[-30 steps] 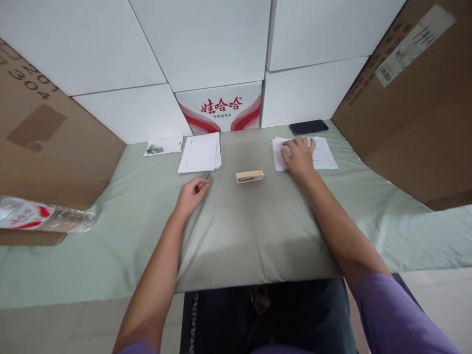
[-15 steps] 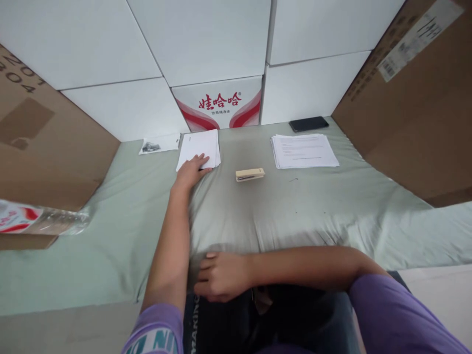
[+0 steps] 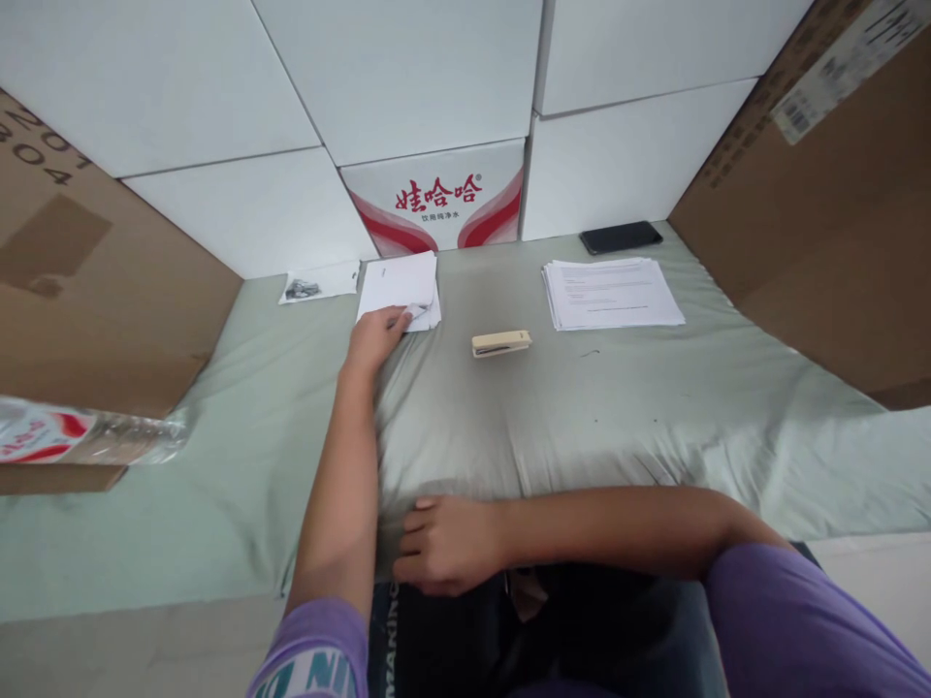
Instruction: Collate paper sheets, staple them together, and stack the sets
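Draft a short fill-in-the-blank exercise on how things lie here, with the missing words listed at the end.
Going left to right, the stapler sits ____ the left paper stack and the right paper stack. The left hand grips a turned-up paper corner on the ____ stack. The phone lies just beyond the ____ stack.

Missing words: between; left; right.

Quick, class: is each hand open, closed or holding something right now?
Left hand: closed, holding a lifted corner of paper at the left stack.
Right hand: curled near the table's edge; whether it holds anything cannot be told.
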`<state>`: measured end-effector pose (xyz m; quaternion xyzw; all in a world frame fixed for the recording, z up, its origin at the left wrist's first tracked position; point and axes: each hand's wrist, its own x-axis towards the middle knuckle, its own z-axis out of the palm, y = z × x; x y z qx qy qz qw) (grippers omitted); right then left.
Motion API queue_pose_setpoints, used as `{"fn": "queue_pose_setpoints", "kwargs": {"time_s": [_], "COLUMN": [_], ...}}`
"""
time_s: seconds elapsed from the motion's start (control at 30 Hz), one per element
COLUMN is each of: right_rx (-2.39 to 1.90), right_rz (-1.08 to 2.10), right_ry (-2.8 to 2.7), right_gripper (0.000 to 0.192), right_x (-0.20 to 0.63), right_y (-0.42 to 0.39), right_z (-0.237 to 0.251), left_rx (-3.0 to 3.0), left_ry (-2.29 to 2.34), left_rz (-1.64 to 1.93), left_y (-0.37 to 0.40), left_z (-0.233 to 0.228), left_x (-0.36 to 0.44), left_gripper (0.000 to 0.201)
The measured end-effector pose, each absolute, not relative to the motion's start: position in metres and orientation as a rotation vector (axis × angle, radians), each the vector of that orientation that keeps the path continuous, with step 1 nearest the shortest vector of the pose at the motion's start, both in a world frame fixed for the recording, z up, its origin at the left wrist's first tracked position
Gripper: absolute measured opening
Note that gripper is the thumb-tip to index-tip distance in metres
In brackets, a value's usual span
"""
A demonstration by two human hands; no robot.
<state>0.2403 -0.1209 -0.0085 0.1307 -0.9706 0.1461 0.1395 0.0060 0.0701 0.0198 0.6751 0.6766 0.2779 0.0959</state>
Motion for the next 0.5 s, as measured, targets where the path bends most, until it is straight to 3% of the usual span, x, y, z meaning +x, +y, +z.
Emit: {"fn": "queue_pose_setpoints", "kwargs": {"time_s": [0.17, 0.5], "right_rx": [0.37, 0.375], "right_rz": [0.448, 0.512], "right_ry": [-2.804, -2.786], "right_gripper": [0.017, 0.016], "right_x": [0.2405, 0.2403], "right_y": [-0.1207, -0.1184], "right_z": [-0.0105, -0.0082], "left_rx": [1.889, 1.923], "left_ry": [1.981, 2.164], "left_rz": [1.008, 1.032], "left_y": [0.076, 0.072], "left_z": [0.016, 0.0199], "left_x": [-0.0007, 0.0045], "left_gripper": [0.038, 0.036]}}
